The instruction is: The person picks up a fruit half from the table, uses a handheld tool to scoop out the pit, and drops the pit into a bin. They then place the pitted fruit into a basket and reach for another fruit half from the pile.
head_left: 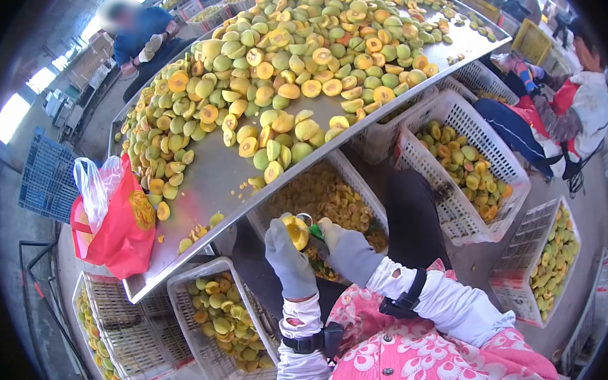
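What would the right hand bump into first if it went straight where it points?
The right hand points toward the left hand, so it would probably meet the fruit held there first, its green tool leading. Depth is unclear; the tool may be touching the fruit.

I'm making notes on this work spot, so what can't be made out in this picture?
All in the head view:
Green tool: much of its handle is hidden by the right hand.
Fruit: its side towards the palm is hidden by the left hand.
Red bag: its contents are hidden by its sides.
Fruit pile: its far end is cut off by the top edge.
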`<state>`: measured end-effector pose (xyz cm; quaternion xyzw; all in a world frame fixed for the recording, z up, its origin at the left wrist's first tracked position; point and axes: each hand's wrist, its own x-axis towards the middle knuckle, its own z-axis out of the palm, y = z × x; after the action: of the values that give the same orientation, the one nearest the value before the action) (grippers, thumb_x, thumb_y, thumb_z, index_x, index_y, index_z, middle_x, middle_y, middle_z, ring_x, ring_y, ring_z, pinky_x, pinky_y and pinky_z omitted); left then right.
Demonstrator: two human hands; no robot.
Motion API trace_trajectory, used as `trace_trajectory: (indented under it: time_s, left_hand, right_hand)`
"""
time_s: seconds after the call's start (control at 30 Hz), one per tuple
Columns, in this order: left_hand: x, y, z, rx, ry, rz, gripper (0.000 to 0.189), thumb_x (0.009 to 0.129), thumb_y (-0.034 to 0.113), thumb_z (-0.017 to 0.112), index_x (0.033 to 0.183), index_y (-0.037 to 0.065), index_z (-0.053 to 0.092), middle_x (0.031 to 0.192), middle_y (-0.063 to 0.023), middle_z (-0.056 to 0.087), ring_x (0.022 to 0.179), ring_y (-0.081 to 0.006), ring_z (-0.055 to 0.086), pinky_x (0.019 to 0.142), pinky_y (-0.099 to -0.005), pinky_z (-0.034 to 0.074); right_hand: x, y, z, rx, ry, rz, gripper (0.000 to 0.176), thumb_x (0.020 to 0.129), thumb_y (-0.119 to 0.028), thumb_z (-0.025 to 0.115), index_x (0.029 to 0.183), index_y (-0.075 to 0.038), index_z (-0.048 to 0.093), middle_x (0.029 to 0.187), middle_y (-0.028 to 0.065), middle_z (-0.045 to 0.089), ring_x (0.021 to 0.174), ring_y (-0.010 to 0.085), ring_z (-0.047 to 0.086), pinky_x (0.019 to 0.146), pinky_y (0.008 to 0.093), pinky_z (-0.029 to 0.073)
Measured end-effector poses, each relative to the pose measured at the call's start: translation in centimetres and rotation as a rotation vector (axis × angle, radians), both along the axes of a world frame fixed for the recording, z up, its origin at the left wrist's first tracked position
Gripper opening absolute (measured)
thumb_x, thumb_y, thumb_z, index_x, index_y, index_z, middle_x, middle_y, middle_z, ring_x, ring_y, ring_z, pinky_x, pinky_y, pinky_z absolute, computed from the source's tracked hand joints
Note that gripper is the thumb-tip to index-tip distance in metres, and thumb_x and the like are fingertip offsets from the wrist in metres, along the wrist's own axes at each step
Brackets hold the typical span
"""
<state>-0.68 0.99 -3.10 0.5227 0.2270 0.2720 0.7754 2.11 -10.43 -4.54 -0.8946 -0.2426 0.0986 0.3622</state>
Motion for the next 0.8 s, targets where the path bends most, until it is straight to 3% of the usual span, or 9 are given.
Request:
trace_trajectory:
  time_s: [0.07,0.13,0.3,0.4,0.47,0.57,0.6,0.77,0.8]
  left_hand:
    - [0.2,-0.6,-0.4,-0.083,0.059,0.057,0.027,0.097,0.023,0.059,0.108,-0.001,0.058,0.099,-0.0094,0.063,0.084,-0.0151,0.060,0.072,-0.0307,0.051]
    - [0.3,-1.9,0.4,0.354,0.350,0.224,0.027,0.095,0.023,0.062,0.106,-0.001,0.058,0.101,-0.0104,0.062,0.086,-0.0145,0.059,0.075,-0.0308,0.051]
    - [-3.6,-0.8,0.8,0.679,0.278,0.478,0.025,0.097,0.021,0.059,0.109,-0.001,0.057,0.100,-0.0111,0.060,0.085,-0.0185,0.059,0.076,-0.0310,0.052]
    - [-9.8,6.1,0.1,0.974,0.558,0.684,0.017,0.095,0.012,0.059,0.106,-0.001,0.058,0.101,-0.0145,0.061,0.089,-0.0243,0.060,0.080,-0.0344,0.052]
    - [-15.2,12.8,-2.3,1.208,1.066,0.636,0.018,0.090,0.006,0.062,0.106,-0.001,0.059,0.100,-0.0158,0.062,0.095,-0.0263,0.060,0.083,-0.0352,0.051]
    - [-13.3,13.7,-0.2,1.643,0.952,0.906,0.024,0.086,0.003,0.063,0.110,-0.002,0.059,0.102,-0.0172,0.063,0.096,-0.0284,0.061,0.086,-0.0369,0.051]
    - [-10.9,13.2,0.5,1.640,0.942,0.898,0.024,0.086,0.003,0.063,0.110,-0.002,0.059,0.102,-0.0172,0.063,0.096,-0.0284,0.061,0.086,-0.0369,0.051]
    - [5.6,13.2,-1.1,1.372,0.338,0.083,0.039,0.085,0.003,0.060,0.123,-0.001,0.056,0.118,-0.0225,0.059,0.106,-0.0389,0.057,0.093,-0.0421,0.047]
    - [8.6,15.1,-4.3,0.739,0.160,-0.098,0.038,0.090,0.009,0.057,0.126,-0.002,0.055,0.122,-0.0232,0.059,0.110,-0.0392,0.056,0.098,-0.0422,0.045]
  right_hand:
    - [-0.1,0.5,-0.2,-0.101,-0.026,-0.048,0.023,0.090,-0.019,0.057,0.106,-0.007,0.044,0.090,0.0205,0.065,0.078,0.0407,0.067,0.065,0.0504,0.053]
    - [0.3,1.1,-1.1,-0.160,-0.015,-0.035,0.020,0.091,-0.020,0.053,0.106,-0.008,0.044,0.092,0.0192,0.064,0.078,0.0400,0.067,0.065,0.0506,0.053]
    - [2.6,0.9,-6.0,-0.273,-0.022,-0.174,0.017,0.096,-0.020,0.047,0.102,-0.005,0.051,0.078,0.0195,0.068,0.074,0.0385,0.069,0.056,0.0483,0.053]
    - [4.0,-2.1,-7.5,-0.224,0.112,-0.199,0.026,0.096,-0.029,0.051,0.102,-0.004,0.051,0.075,0.0212,0.066,0.072,0.0400,0.067,0.062,0.0501,0.051]
    - [3.7,-3.2,-7.4,-0.215,0.143,-0.149,0.029,0.095,-0.031,0.052,0.103,-0.004,0.051,0.076,0.0217,0.066,0.073,0.0405,0.067,0.064,0.0506,0.050]
    - [2.3,-3.1,-8.0,-0.182,0.199,-0.064,0.032,0.095,-0.036,0.054,0.102,-0.005,0.052,0.077,0.0224,0.066,0.073,0.0417,0.066,0.065,0.0512,0.049]
    - [1.8,-3.2,-8.3,-0.163,0.216,-0.019,0.033,0.094,-0.039,0.054,0.101,-0.007,0.053,0.076,0.0225,0.065,0.071,0.0425,0.065,0.065,0.0511,0.050]
    - [1.2,-4.3,-8.0,-0.092,0.395,-0.006,0.041,0.095,-0.047,0.050,0.101,-0.007,0.055,0.078,0.0233,0.065,0.073,0.0442,0.064,0.066,0.0528,0.049]
    - [1.8,-4.8,-7.7,-0.090,0.435,-0.032,0.042,0.095,-0.048,0.049,0.099,-0.007,0.056,0.078,0.0233,0.065,0.073,0.0446,0.063,0.066,0.0528,0.049]
